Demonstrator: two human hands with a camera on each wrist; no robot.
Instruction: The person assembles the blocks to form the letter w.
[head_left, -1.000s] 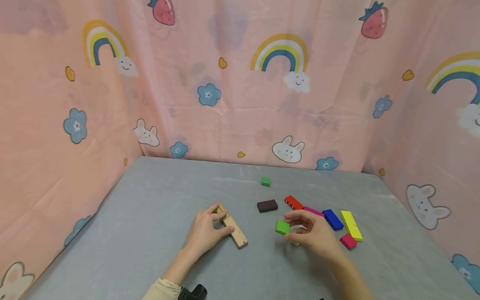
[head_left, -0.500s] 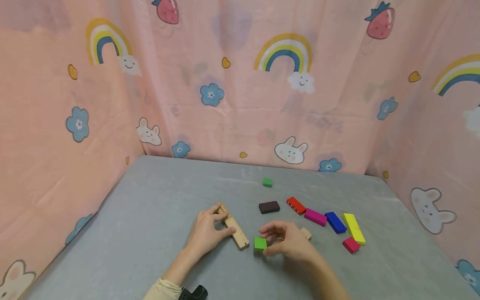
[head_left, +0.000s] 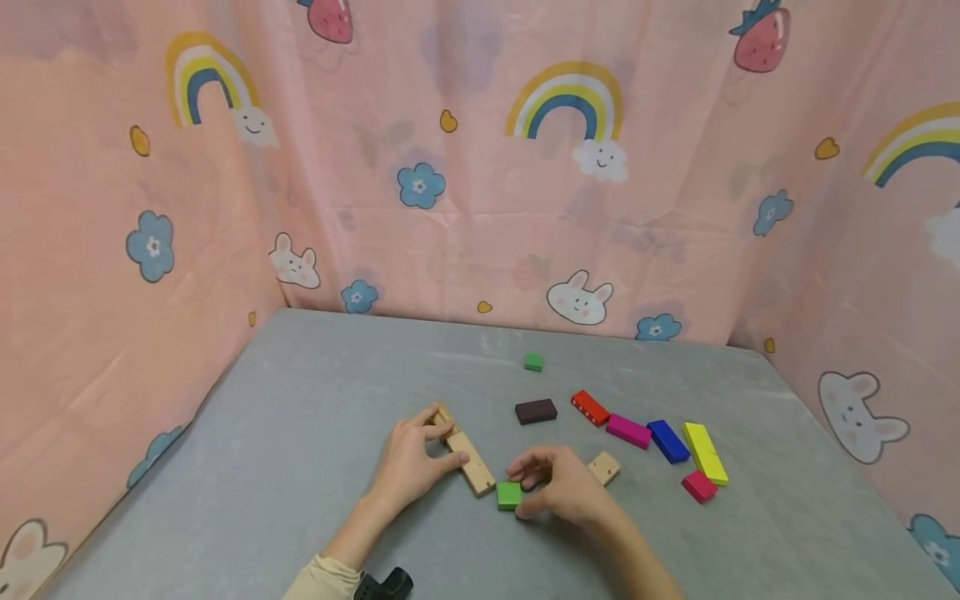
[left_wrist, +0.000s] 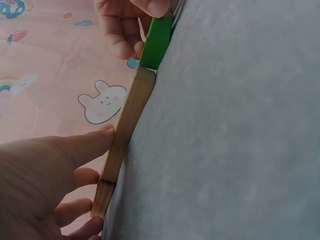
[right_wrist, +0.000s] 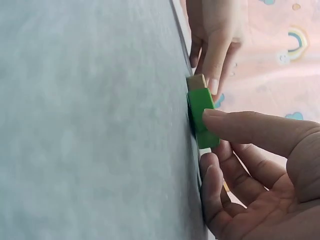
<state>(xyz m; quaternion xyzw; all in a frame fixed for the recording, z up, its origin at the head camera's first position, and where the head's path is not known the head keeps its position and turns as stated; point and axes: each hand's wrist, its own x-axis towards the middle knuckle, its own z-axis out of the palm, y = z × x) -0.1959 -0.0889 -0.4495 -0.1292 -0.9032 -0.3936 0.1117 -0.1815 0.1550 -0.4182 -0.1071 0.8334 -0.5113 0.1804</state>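
Two plain wooden blocks lie end to end in a slanting row on the grey table. My left hand holds this row from its left side, the thumb against the nearer block and the fingers around the far end, as the left wrist view shows. A bright green block is at the row's near end, touching or almost touching it. My right hand pinches that green block, with the thumb on its near face. Some of the right fingers are hidden behind the block in the right wrist view.
Right of my right hand lies another wooden block. Beyond are a dark brown block, red, magenta, blue, yellow and crimson blocks. A small green block lies farther back. Pink curtains surround the table.
My right hand has carried the green block leftward and nearer to me, to the near end of the wooden row. The left hand has stayed in place on the wooden blocks.
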